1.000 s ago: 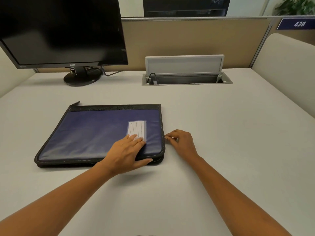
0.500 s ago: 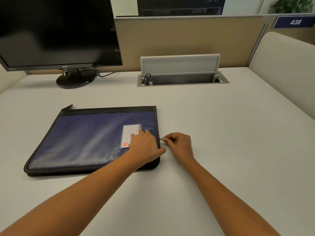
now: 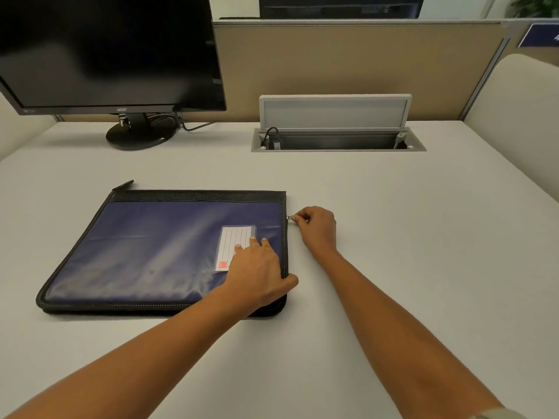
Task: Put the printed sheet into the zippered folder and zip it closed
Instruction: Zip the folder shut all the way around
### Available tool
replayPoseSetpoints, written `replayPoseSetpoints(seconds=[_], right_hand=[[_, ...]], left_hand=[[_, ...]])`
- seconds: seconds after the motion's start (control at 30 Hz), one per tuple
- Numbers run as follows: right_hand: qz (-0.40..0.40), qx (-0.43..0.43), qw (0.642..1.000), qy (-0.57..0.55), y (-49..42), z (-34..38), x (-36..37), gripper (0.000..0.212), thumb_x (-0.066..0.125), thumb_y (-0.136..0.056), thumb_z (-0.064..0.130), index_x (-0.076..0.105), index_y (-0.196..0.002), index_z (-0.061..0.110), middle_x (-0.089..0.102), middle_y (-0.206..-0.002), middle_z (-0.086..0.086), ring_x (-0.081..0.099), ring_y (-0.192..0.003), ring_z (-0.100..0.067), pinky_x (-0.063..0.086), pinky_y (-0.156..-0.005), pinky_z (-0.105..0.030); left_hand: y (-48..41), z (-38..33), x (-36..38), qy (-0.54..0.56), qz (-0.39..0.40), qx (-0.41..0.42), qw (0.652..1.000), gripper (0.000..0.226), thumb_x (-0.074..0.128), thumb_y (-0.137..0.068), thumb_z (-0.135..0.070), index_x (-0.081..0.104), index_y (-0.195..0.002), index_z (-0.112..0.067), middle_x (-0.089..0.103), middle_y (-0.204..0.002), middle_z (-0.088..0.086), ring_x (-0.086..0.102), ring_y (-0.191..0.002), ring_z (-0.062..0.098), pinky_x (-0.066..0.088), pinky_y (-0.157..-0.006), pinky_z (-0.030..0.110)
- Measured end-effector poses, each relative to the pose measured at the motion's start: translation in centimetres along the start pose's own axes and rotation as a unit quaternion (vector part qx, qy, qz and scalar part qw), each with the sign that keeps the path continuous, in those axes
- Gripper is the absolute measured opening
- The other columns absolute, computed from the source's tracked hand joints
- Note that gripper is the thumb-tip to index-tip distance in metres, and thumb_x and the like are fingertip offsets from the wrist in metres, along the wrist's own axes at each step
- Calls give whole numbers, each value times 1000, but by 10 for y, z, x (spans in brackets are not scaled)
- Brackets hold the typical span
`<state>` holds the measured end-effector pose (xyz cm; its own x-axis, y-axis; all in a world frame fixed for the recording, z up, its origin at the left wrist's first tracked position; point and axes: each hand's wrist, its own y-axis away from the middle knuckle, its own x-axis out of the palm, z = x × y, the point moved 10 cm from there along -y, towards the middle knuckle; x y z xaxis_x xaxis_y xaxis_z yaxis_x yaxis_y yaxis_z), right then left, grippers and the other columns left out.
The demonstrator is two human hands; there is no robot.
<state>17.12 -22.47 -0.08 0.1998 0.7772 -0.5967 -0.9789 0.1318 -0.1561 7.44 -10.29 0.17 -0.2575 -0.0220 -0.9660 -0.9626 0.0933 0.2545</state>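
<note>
Item: folder (image 3: 157,249), zippered, dark blue front panel with black edging and a black band along its far side. It lies flat and shut on the desk (image 3: 393,267), left of the middle, its long sides parallel to the front edge. The cloth is smooth with a slight sheen and a few shallow creases. A clear pocket on the front holds a lined label card (image 3: 234,246) with a red patch at its near corner.

Printed sheet: not to be seen; most likely inside already, since the covers lie together.

Zip: the zip pull (image 3: 289,218) stands on the folder's right side, closer to the far corner than the near one. The near side and the near right corner look closed. A short stretch up to the far right corner is left; whether the zip goes on along the far side cannot be told. A small black tab (image 3: 122,186) sticks out at the far left corner.

Right hand (image 3: 317,226): fingers curled, thumb and forefinger pinching the pull.

Left hand (image 3: 257,273): spread flat on the near right part of the folder, fingertips on the card, thumb over the right side, pressing down and grasping nothing.

Surroundings: a dark monitor (image 3: 106,49) at the far left corner, an open cable hatch (image 3: 335,140) at the middle of the far edge, a tan partition (image 3: 348,62) behind.
</note>
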Motion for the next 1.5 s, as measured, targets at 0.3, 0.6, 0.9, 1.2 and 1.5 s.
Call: replayPoseSetpoints(seconds=[0.3,0.6,0.9,1.2,1.5], right_hand=[[-8,22,1000,4,-37,2,9,15,61,-86,13,68,-81,0,70,-87,-15,57,-73,-20,41,-66,-26],[-24,33,999,25,-55,3,18,14,58,-87,10,66,-83,0,68,-93,-16,61,-82,-27,40,-65,-27],[-34,39,999,16,-59,-2,19,16,62,-85,14,67,-85,0,68,-94,-16,61,-85,-27,42,-67,-28],[-8,40,998,-52,-39,-7,12,23,63,-86,15,67,-105,3,69,-95,-17,58,-81,-20,43,-77,-25],[31,27,998,-53,20,1,11,22,54,-90,14,63,-108,5,67,-106,-15,61,-90,-22,48,-81,-27]], left_hand=[[-2,1,8,-8,22,3,1000,84,40,-85,-60,19,-145,-3,19,-153,19,28,-136,39,25,-111,49],[-3,3,12,-3,28,-2,1000,89,39,-85,-60,10,-146,-1,16,-153,23,26,-137,41,22,-112,49],[-6,2,16,1,40,-1,999,91,40,-85,-59,9,-146,0,14,-153,24,22,-137,45,22,-111,51],[-9,-2,16,-24,36,12,999,94,42,-83,-62,7,-146,-1,14,-152,25,23,-135,48,29,-108,52],[7,11,-1,-33,-66,61,995,72,22,-90,-62,21,-145,-16,29,-150,12,39,-129,32,44,-91,41]])
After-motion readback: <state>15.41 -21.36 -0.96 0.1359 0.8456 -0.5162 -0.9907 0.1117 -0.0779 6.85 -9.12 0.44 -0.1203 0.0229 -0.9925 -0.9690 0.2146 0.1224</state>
